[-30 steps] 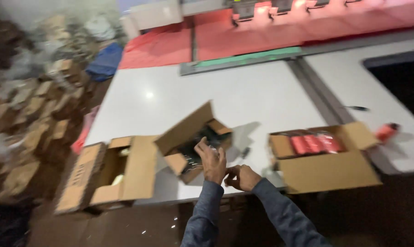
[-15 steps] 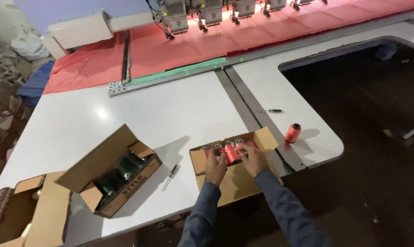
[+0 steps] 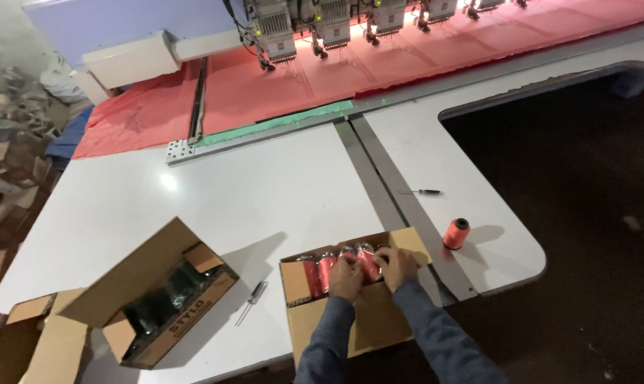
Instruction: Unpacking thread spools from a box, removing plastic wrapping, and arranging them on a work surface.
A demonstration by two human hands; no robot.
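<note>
Both hands [image 3: 370, 272] grip wrapped red spools [image 3: 340, 267] lying crosswise

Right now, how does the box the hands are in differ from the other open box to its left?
The right box holds red spools, and both the left hand and right hand reach into it; the left box holds dark green ones, untouched. The right box sits square to the table edge; the left box lies angled. Both are brown cardboard, flaps open.
</note>
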